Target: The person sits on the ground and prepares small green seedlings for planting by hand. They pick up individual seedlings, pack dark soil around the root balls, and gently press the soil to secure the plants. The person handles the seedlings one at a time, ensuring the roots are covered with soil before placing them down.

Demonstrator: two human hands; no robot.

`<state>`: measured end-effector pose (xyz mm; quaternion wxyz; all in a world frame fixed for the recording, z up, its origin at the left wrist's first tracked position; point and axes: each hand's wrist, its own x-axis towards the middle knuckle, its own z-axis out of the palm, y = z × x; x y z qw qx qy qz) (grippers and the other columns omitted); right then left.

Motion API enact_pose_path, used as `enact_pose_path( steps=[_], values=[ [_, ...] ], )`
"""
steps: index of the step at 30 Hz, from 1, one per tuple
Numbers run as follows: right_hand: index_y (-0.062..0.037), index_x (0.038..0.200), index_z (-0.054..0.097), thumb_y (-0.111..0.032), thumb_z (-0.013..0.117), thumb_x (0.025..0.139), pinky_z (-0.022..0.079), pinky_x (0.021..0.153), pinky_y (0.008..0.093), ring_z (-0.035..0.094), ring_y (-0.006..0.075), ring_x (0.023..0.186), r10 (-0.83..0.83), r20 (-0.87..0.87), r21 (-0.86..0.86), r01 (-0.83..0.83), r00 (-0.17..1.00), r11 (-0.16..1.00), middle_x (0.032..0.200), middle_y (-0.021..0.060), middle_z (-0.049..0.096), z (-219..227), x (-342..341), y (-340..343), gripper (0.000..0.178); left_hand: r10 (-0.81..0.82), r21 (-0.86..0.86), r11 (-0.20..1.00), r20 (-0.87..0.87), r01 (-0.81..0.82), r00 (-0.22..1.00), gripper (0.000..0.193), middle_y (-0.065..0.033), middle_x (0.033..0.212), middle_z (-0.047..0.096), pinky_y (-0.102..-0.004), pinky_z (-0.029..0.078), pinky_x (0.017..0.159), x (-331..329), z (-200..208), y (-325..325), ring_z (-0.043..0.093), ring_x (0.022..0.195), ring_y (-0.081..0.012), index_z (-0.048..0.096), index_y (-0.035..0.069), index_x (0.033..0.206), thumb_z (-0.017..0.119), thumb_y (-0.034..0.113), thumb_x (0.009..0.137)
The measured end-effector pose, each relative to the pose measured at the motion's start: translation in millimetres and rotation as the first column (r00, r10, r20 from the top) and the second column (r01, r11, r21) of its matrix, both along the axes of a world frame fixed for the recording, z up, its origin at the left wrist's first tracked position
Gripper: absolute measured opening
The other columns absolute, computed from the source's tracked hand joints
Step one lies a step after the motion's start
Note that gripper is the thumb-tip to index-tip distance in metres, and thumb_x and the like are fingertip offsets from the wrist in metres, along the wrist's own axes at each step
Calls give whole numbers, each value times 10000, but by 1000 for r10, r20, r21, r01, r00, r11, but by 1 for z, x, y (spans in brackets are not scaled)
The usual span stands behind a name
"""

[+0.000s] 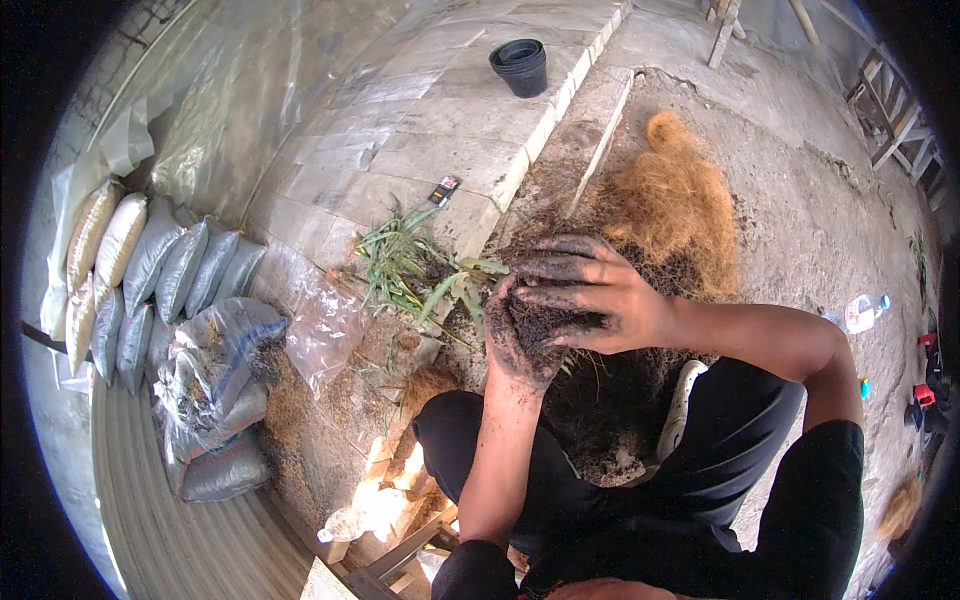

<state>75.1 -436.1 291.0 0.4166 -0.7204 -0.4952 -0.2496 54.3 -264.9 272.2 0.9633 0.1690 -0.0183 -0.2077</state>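
Between my two hands is a ball of dark soil [541, 322], with a few thin root-like strands hanging below it. My left hand [512, 345] cups it from the left and underneath, fingers partly hidden. Over its top and right side curls my right hand [600, 290], its fingers bent and smeared with soil. A leafy green stem [462, 287] reaches out leftward from the hands; where it joins the ball is hidden. Below them, a heap of dark soil [615, 405] lies between my legs.
Shaggy brown fibre [685, 200] is piled beyond my right hand. Cut green plants [395, 255] and a clear plastic bag [325, 335] lie to the left. Filled sacks [185, 260] are stacked farther left. Black pots [520, 70] stand far ahead; a clear bottle [862, 313] lies right.
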Motion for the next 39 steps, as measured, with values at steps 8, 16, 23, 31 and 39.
enact_pose_path(
  steps=[8,16,23,31,39],
  values=[
    [-160,1255,612,-294,801,723,325,1073,485,380,351,1306,26,-90,-56,-31,996,998,1388,111,460,-10,6,2,580,12,160,987,-19,-9,1000,357,-113,1185,584,-385,563,810,6,-6,-2,609,1034,-247,536,83,1211,397,310,973],
    [-105,1293,548,-379,799,703,356,1048,475,433,346,1265,-76,-21,-103,73,997,992,1341,128,485,2,-7,4,698,114,186,975,38,-119,993,363,-113,1151,598,-403,539,849,0,-2,-2,617,1003,-249,550,71,1180,419,331,963],
    [-92,1224,569,-358,789,703,350,1042,484,517,321,1190,-199,-86,-105,190,976,976,1270,136,537,-12,-3,9,624,221,251,945,-16,-210,975,334,-99,1081,620,-354,525,841,3,14,-11,623,969,-224,564,43,1140,392,283,984],
    [-117,1232,566,-336,790,703,304,1068,512,511,320,1202,-199,-157,-110,183,967,977,1291,132,529,-19,-1,9,615,250,241,942,-32,-235,968,318,-90,1065,623,-360,511,858,3,14,-16,617,958,-223,573,47,1120,413,277,970],
    [-139,1285,534,-374,738,755,307,1055,521,377,380,1281,-210,-86,-242,184,974,953,1359,158,430,-8,-7,10,614,257,270,934,-57,-233,965,301,-71,1000,637,-345,515,821,0,19,-11,620,929,-206,601,65,1045,402,277,970]
  ],
)
